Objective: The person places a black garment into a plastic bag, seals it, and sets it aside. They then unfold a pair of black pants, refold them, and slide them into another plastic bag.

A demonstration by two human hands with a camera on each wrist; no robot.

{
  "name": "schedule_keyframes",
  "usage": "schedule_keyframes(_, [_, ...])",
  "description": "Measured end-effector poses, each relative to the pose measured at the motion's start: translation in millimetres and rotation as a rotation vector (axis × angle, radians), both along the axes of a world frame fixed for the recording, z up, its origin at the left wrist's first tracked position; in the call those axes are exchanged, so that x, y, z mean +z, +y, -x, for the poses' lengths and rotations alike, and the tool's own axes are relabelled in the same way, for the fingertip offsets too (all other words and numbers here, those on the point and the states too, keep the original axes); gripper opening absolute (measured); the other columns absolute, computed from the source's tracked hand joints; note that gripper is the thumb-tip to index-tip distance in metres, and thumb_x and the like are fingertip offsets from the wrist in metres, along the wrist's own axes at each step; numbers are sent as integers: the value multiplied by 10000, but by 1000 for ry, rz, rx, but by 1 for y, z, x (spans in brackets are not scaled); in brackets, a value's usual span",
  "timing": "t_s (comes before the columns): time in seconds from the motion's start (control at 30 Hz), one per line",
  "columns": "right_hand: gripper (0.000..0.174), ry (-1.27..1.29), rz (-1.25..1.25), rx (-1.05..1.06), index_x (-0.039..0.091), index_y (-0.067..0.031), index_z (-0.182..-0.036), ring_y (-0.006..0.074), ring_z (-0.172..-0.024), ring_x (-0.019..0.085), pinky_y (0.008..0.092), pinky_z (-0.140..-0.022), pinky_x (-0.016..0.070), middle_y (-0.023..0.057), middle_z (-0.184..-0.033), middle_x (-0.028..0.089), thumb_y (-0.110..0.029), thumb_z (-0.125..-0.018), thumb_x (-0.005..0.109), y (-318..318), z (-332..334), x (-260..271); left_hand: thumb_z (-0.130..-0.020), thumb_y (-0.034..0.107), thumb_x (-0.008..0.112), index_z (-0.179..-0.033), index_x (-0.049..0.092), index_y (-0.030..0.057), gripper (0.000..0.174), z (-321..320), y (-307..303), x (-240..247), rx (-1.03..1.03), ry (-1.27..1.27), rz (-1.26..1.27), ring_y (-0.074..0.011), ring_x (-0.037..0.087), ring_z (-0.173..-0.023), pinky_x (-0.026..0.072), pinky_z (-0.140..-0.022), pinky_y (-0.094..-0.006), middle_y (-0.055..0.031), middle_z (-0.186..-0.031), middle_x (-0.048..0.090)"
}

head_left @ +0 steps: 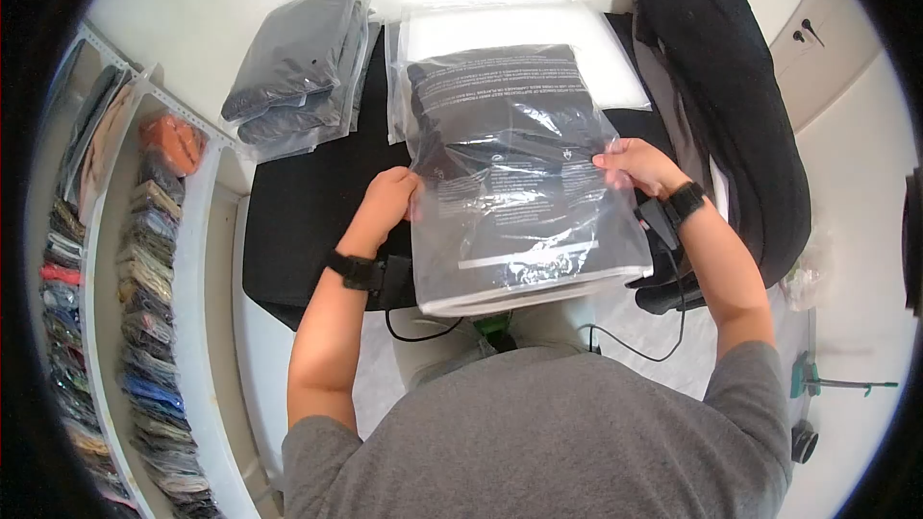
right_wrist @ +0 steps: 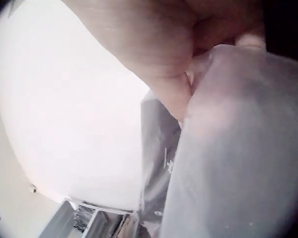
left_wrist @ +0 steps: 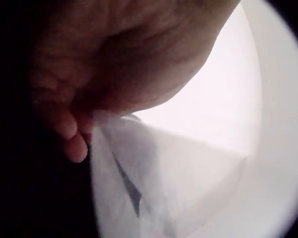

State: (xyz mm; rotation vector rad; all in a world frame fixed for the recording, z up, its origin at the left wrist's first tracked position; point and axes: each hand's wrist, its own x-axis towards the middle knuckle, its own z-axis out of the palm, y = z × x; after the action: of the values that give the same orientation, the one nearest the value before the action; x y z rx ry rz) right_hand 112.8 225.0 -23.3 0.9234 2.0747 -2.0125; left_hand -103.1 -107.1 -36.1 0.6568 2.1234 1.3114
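A clear plastic bag [head_left: 538, 207] with small printed text and a white strip near its close end is held up over the front of the black table. Folded dark cloth [head_left: 486, 101] shows inside it. At the bag's left edge, my left hand [head_left: 387, 202] pinches the plastic; the left wrist view shows the film [left_wrist: 139, 191] running down from the curled fingers [left_wrist: 75, 148]. On the opposite edge, my right hand [head_left: 644, 167] pinches the bag between thumb and fingers. The right wrist view has the cloudy plastic [right_wrist: 238, 148] partly covering the fingertips.
Bagged dark garments [head_left: 298, 58] are stacked at the table's back left. White plastic bags [head_left: 611, 48] lie behind the held bag. Black cloth [head_left: 716, 58] is heaped along the right side. Shelves [head_left: 197, 259] of packed clothes stand left; a cable [head_left: 663, 351] hangs at the front.
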Motion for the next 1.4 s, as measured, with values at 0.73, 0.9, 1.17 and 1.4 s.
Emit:
schedule_keyframes(0.73, [528,586,-1544,349,563,-157,-1226,289,-1248,444,425,-973,379,95,-1360,464,-82,-715,674,-67,-100,-14,-710,75,632,-906,658,107,201,-39,-55,27,-634,1329,-257,-205,572,-796,469,-666,-321,-39,-850,574])
schedule_keyframes(0.9, [549,573,-1549,351,568,-176,-1224,285,-1251,442,423,-976,377,84,-1356,471,-82,-698,694,-69,-98,-14,-669,63,622,-856,633,80,188,-39,-55,20,-680,1315,-275,-224,565,-806,470,-676,-328,-40,-848,573])
schedule_keyframes(1.17, [556,579,-1567,364,593,-175,-1193,291,-1246,448,427,-961,390,79,-1352,478,-72,-659,707,-65,-97,-19,-939,338,518,-918,570,48,295,-18,-53,17,10,-323,34,-116,579,-708,469,-620,-242,-46,-797,582])
schedule_keyframes(1.4, [548,567,-1593,359,609,-170,-1177,293,-1235,455,427,-946,379,83,-1328,500,-67,-647,698,-67,-95,-22,-926,362,538,-879,565,45,322,-25,-28,2,107,-218,-161,-102,530,-665,453,-619,-232,-26,-777,549])
